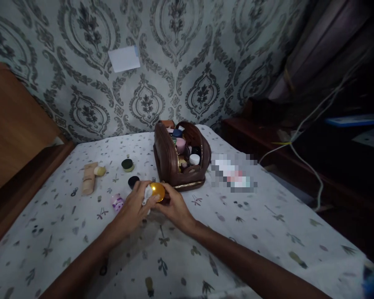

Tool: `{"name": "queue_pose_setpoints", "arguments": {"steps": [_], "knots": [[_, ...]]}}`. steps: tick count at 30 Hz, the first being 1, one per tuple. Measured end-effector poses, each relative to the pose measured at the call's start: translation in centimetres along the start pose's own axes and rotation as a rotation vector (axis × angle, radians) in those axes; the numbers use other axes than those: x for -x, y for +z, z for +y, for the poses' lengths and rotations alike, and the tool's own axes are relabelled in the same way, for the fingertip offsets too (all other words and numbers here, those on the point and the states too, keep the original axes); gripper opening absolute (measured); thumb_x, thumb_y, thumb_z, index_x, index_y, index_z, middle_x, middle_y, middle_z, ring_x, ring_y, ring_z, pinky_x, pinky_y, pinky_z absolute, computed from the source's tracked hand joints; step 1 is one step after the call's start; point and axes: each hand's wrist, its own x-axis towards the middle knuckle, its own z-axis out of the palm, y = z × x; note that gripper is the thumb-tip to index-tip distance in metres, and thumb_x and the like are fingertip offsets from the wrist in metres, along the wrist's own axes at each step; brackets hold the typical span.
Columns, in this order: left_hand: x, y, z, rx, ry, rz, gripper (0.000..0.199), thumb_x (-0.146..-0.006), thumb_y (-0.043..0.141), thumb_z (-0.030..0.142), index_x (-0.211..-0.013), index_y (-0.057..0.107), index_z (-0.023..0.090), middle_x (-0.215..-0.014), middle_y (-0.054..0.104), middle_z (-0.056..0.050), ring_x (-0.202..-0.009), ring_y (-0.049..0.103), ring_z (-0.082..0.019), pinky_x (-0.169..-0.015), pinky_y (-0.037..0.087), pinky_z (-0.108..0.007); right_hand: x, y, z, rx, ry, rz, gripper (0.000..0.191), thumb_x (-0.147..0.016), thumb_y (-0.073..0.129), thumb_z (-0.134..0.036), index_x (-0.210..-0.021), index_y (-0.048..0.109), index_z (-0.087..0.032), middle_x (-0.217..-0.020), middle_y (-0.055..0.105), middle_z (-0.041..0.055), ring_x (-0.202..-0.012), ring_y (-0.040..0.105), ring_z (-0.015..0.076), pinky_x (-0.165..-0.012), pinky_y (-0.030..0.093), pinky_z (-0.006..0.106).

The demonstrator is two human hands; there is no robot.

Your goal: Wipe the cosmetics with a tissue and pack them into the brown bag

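Observation:
Just in front of the bag, my right hand grips a shiny gold round container from its right side. My left hand is closed on a crumpled white cloth or tissue and presses it against the container's left side. The container's underside is hidden by my fingers. Close behind my left fingers sits a small black-topped jar. A purple and white patterned item lies left of my left wrist. The brown toiletry bag stands unzipped, with several jars and tubes inside, including a white-lidded jar.
A dark-lidded jar, a beige tube and a small yellow-capped item lie on the left of the patterned sheet. A blurred item is right of the bag. White cables hang at the right edge.

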Motion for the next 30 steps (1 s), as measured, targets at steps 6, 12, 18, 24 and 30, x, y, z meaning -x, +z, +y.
{"name": "queue_pose_setpoints", "arguments": {"steps": [6,12,18,24,30], "knots": [[0.4,-2.4,-0.6,-0.183,0.138,0.216,0.047,-0.101,0.035,0.051,-0.121,0.063,0.018,-0.104,0.059,-0.009,-0.098,0.061,-0.024,-0.089,0.050,-0.039,0.2,0.2,-0.2,0.024,0.149,-0.069,0.044,-0.065,0.085,-0.031,-0.101,0.062,-0.020,-0.091,0.070,0.0008,-0.083,0.066,0.0203,-0.078,0.054,0.033],[1.3,-0.5,-0.6,-0.109,0.305,0.317,0.046,-0.105,0.033,0.042,-0.118,0.069,0.018,-0.113,0.059,-0.011,-0.110,0.058,-0.023,-0.094,0.049,-0.038,0.6,0.0,-1.1,0.516,0.012,-0.146,0.026,-0.072,0.073,-0.015,-0.097,0.067,-0.018,-0.094,0.069,0.0052,-0.090,0.060,0.0235,-0.080,0.048,0.034],[1.6,3.6,-1.6,-0.345,0.387,0.063,0.043,-0.103,0.037,0.031,-0.139,0.054,0.015,-0.137,0.059,-0.017,-0.134,0.048,-0.030,-0.112,0.039,-0.053,0.8,-0.2,0.1,0.576,-0.152,-0.228,0.038,-0.074,0.053,-0.003,-0.106,0.068,-0.017,-0.106,0.068,0.0110,-0.101,0.056,0.0280,-0.094,0.044,0.042],[0.9,2.4,-1.5,-0.194,0.202,0.020,0.037,-0.102,0.038,0.029,-0.131,0.057,0.017,-0.115,0.065,-0.013,-0.112,0.060,-0.025,-0.102,0.048,-0.042,0.9,-0.4,0.4,0.640,-0.141,-0.236,0.034,-0.074,0.052,0.001,-0.099,0.067,-0.016,-0.099,0.065,0.0114,-0.092,0.053,0.0276,-0.086,0.045,0.041],[0.1,1.2,-2.4,-0.036,0.114,0.138,0.031,-0.097,0.041,0.023,-0.123,0.057,0.018,-0.121,0.065,-0.011,-0.116,0.060,-0.024,-0.102,0.046,-0.039,0.8,-0.5,-0.5,0.551,-0.152,-0.298,0.018,-0.080,0.077,-0.024,-0.094,0.067,-0.016,-0.095,0.067,0.0095,-0.091,0.058,0.0274,-0.081,0.048,0.039]]}}
